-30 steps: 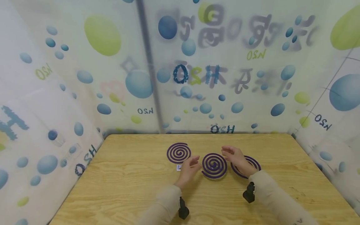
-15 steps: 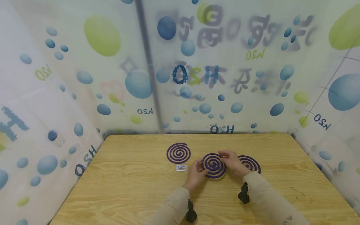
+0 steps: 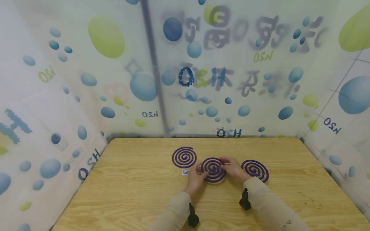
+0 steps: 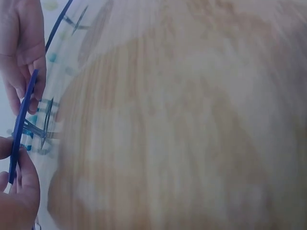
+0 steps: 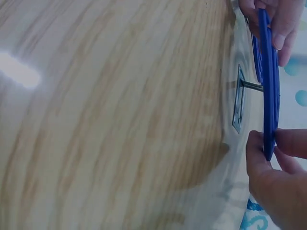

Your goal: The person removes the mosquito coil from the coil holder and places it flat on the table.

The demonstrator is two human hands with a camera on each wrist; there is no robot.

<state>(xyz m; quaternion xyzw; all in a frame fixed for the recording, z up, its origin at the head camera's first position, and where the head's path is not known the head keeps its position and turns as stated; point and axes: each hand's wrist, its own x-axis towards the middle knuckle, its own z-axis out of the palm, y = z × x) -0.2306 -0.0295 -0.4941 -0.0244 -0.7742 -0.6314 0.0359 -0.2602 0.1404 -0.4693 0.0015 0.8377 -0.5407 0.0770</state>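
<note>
Both hands hold the middle purple mosquito coil (image 3: 213,175) by its opposite edges. My left hand (image 3: 195,180) pinches its left edge, thumb on top and fingers beneath. At the right edge, my right hand (image 3: 234,169) grips it in the same way. Seen edge-on in the left wrist view, the coil (image 4: 19,129) sits on a thin metal stand (image 4: 46,125). The stand (image 5: 238,98) also shows under the coil in the right wrist view, its flat base close over the wooden table.
A second mosquito coil (image 3: 184,157) is at the back left and a third coil (image 3: 255,171) is to the right, beside the right wrist. A small white packet (image 3: 185,172) lies by the left hand. The wooden table (image 3: 130,179) meets printed curtains (image 3: 188,106) behind.
Both hands came in from apart and took hold of the middle coil. It has since shifted slightly left with them, away from the right coil.
</note>
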